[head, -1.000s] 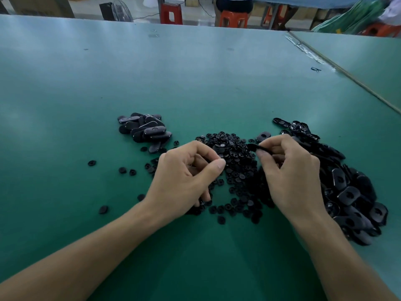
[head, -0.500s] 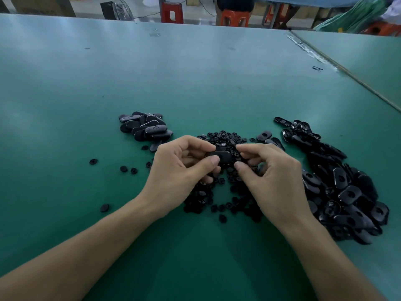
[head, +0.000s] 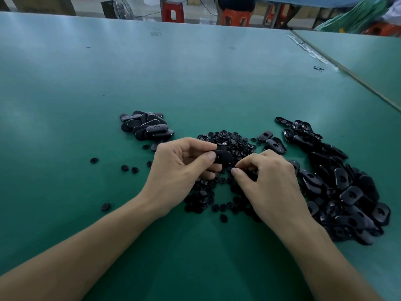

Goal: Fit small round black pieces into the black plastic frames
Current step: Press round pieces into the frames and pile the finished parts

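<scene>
On a green table (head: pixel 195 83), the left hand (head: pixel 178 170) pinches a black frame (head: pixel 224 157). The right hand (head: pixel 271 183) curls over the pile of round pieces (head: pixel 230 140); I cannot tell whether it holds one.

A broad green bench (head: pixel 195 72) fills the frame, meeting a second green bench (head: pixel 368 61) along a taped seam (head: pixel 308 47) at upper right, where a small dark scrap (head: pixel 318 68) lies just beside the join. Beyond the far edge, a floor fan (head: pixel 121 8) stands at upper left, a red stool (head: pixel 173 11) and an orange stool (head: pixel 235 17) at top centre, and bundled green sheeting (head: pixel 355 17) at upper right.
</scene>
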### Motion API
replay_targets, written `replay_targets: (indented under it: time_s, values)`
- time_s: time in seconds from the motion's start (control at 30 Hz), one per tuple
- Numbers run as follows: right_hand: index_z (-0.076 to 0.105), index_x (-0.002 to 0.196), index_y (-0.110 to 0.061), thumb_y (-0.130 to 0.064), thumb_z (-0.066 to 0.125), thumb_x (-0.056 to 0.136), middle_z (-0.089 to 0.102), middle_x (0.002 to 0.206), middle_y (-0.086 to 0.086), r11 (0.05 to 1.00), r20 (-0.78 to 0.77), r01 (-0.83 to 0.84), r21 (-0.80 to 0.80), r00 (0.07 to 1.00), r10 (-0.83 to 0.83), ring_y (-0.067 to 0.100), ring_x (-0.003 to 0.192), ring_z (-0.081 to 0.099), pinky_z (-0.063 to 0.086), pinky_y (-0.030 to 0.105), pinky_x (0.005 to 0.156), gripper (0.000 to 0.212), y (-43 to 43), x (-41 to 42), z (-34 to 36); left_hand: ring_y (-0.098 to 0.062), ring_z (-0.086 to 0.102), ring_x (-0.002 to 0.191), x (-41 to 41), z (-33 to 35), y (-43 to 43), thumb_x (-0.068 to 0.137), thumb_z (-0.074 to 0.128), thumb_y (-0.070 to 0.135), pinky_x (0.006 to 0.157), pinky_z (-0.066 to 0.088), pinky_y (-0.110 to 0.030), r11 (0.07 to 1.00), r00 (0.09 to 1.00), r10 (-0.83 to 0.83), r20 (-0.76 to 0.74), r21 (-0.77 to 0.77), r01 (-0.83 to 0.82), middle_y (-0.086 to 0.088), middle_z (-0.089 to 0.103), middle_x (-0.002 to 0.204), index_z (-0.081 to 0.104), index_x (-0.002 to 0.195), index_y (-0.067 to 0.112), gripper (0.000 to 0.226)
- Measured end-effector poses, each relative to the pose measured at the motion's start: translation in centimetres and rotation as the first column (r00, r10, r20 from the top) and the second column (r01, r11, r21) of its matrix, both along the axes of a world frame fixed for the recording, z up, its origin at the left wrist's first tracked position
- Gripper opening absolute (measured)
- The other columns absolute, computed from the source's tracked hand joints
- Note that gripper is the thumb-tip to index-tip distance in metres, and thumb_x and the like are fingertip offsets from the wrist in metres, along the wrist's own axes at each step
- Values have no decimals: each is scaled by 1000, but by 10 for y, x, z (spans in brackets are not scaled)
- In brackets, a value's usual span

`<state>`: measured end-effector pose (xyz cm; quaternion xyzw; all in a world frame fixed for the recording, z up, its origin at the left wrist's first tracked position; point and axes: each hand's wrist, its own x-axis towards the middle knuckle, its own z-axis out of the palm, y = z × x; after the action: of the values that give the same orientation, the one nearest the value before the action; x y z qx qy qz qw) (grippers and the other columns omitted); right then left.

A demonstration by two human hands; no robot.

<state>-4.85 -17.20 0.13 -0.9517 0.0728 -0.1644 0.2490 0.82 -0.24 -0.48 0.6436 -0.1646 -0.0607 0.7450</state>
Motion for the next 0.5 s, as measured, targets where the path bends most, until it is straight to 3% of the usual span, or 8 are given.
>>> replay_targets:
  time_s: [0.33,0.43,0.5]
  values:
    - [72,96,-17,-34,58,99,56,93,-5,999,-8,-2,-50,1000,1,13,94,52,35,22,77,22,-3,7,-2,-25,77,73,1,-1,1,88,69,-7,62,59,-23,1000,1000,-6,-7,21,6,-11,77,80,73,93,7,15]
    - [64,91,-16,-35,52,101,56,92,-4,1000,23,-18,6,1000,18,15,92,52,39,25,77,24,-2,9,-3,-25,77,73,1,-2,2,87,70,-8,62,59,-23,1000,1000,-3,-2,23,3,-10,77,81,73,94,7,17]
    - [56,88,-19,-38,46,101,58,86,-5,997,100,-31,69,995,24,13,81,54,43,28,69,25,-1,8,-2,-25,77,74,0,-1,2,87,70,-8,61,59,-23,1000,1000,-2,-3,23,2,-9,77,82,73,94,8,18]
